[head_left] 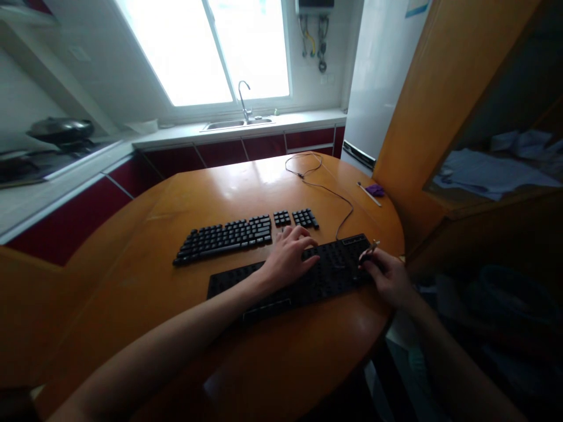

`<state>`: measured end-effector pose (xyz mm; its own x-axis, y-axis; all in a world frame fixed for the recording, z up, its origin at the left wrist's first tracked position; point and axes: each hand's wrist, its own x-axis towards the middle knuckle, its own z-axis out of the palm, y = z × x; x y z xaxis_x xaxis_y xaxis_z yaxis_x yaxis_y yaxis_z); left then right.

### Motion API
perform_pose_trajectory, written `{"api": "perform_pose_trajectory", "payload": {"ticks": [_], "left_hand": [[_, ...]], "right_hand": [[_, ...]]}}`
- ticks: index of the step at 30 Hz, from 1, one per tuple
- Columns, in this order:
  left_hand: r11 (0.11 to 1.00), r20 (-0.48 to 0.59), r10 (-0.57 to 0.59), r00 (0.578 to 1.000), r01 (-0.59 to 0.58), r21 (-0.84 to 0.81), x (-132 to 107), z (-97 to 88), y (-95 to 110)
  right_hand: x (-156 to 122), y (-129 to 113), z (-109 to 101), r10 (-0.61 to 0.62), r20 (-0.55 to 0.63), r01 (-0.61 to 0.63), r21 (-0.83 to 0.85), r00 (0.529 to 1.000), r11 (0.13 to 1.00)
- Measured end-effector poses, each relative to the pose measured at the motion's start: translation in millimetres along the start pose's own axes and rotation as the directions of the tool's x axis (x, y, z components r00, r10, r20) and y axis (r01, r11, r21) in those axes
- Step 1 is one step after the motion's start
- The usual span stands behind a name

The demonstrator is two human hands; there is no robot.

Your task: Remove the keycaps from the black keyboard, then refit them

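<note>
A black keyboard base (325, 275) with its keys removed lies near the front edge of the round wooden table (132, 275). My left hand (288, 258) rests flat on its upper middle, fingers stretched out. My right hand (387, 272) sits at the base's right end, closed on a thin tool (368, 251) whose tip touches the top right corner. Behind the base, the removed keycaps (224, 237) lie laid out in keyboard order, with two small blocks of keycaps (295, 218) to their right.
The keyboard's cable (323, 187) snakes across the table toward the back. A thin stick and a purple object (375, 190) lie at the right edge. A wooden cabinet (440, 117) stands to the right, a kitchen counter with a sink (237, 123) behind.
</note>
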<state>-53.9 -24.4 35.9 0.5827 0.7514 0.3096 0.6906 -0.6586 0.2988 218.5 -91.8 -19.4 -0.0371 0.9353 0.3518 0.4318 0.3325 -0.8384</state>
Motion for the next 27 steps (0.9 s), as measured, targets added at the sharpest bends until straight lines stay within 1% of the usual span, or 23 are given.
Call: {"api": "perform_pose_trajectory", "payload": {"ticks": [3,5,6,8,11,13,15,17,20,23,25,27], "left_hand": [[0.993,0.152,0.083,0.985,-0.069,-0.098,-1,5.7,23],[0.984,0.216,0.134,0.967,-0.103,-0.146,-1,14.2,34],[0.979,0.23,0.157,0.96,-0.12,-0.164,0,19.8,38],[0.972,0.23,0.188,0.955,-0.147,-0.183,2,33.0,46],[0.975,0.186,0.175,0.967,-0.144,-0.169,5,52.9,55],[0.979,0.146,0.147,0.978,-0.123,-0.163,6,61.9,59],[0.978,0.123,0.131,0.984,-0.108,-0.177,7,66.2,60],[0.974,0.12,0.127,0.985,-0.101,-0.201,6,66.9,60],[0.968,0.12,0.12,0.986,-0.089,-0.235,7,66.6,59],[0.959,0.113,0.113,0.987,-0.078,-0.272,8,68.3,59],[0.948,0.1,0.095,0.99,-0.06,-0.312,8,69.9,58],[0.931,0.08,0.078,0.994,-0.044,-0.363,9,70.5,58]], "right_hand": [[1,-2,-2,-0.043,0.133,0.05,-0.055,0.99,0.997],[2,-4,-3,-0.071,0.208,0.086,-0.063,0.976,0.994],[2,-4,-3,-0.09,0.226,0.107,-0.064,0.97,0.992],[2,-3,-4,-0.141,0.218,0.16,-0.074,0.966,0.984],[1,1,-3,-0.213,0.178,0.234,-0.107,0.961,0.966],[0,2,-1,-0.239,0.159,0.258,-0.118,0.958,0.959],[-1,2,1,-0.247,0.148,0.264,-0.116,0.958,0.957],[-2,1,4,-0.208,0.117,0.221,-0.108,0.971,0.969],[-3,-1,10,-0.064,0.038,0.066,-0.066,0.997,0.996],[-2,-1,15,0.055,-0.041,-0.055,-0.009,0.998,0.998],[-1,-2,17,0.095,-0.096,-0.095,0.013,0.991,0.995],[-1,-4,18,0.1,-0.126,-0.1,0.006,0.987,0.995]]}}
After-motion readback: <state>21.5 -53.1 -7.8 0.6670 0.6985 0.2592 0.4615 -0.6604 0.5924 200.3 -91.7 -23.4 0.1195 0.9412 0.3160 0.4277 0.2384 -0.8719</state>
